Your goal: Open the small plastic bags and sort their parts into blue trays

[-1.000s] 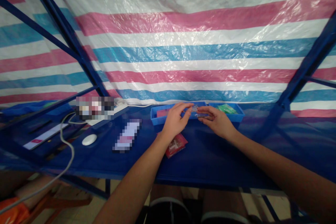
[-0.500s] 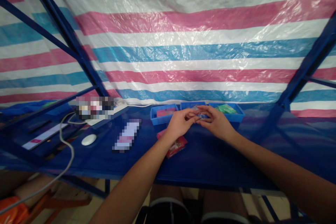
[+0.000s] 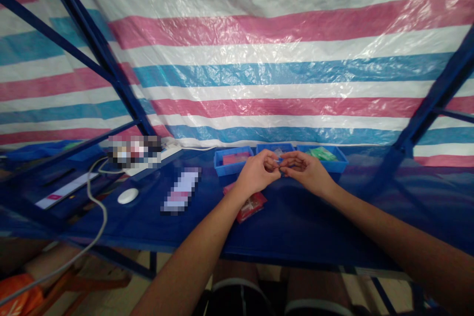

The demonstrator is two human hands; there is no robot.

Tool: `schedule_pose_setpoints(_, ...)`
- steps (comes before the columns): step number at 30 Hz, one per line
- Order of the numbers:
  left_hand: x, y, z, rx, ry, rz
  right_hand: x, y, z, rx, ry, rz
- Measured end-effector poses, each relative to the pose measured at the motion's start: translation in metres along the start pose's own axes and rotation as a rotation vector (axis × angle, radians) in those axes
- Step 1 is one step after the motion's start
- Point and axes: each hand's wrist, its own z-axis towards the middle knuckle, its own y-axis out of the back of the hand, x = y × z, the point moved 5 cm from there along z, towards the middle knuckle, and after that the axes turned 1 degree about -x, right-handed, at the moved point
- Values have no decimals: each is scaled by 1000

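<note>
Head view | faces forward, down | blue table [image 3: 303,227] near | striped sheet [image 3: 277,64] beyond

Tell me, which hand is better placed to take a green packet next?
Probably the right hand, nearer the green packets; the left hand is farther away, by the red packets. Both hands seem busy, though.

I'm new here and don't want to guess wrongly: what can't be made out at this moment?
In the head view:
Small item between the left hand and right hand: mostly hidden by fingers, too small to identify.
Contents of the middle blue bin: largely hidden by the hands.
Red packets: left arm covers part, so no count.
Phone-like thing: screen pixelated.
Orange thing: cut off by the left edge.
</note>
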Motion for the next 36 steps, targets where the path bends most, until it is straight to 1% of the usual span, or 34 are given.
schedule_pose_setpoints(5,-6,1,-1,-8,-45,-19,1,-1,-2,16,16,-24)
schedule_pose_setpoints(9,-12,4,-2,-6,-100,43,3,1,-1,9,13,17)
schedule_pose_setpoints(11,-14,5,-2,-3,-114,39,4,1,0,13,10,33)
schedule_pose_setpoints(18,-6,0,1,-8,-97,-92,3,3,1,15,-30,13)
schedule_pose_setpoints(21,-4,0,1,-3,-83,-93,4,5,2,0,-36,-9)
schedule_pose_setpoints(24,-8,1,0,12,-75,-41,5,5,2,-17,-67,-5)
schedule_pose_setpoints(26,-15,3,-2,-2,-124,38,5,5,3,-27,-93,29)
schedule_pose_setpoints(29,-28,5,-6,-17,-296,182,3,6,2,-67,-151,120)
schedule_pose_setpoints(31,-31,3,-7,15,-389,263,0,8,1,-92,-201,184)
schedule_pose_setpoints(33,-30,3,-6,24,-432,317,-4,9,-1,-97,-244,233)
schedule_pose_setpoints(36,-29,5,-3,9,-460,329,-5,7,-2,-77,-282,269)
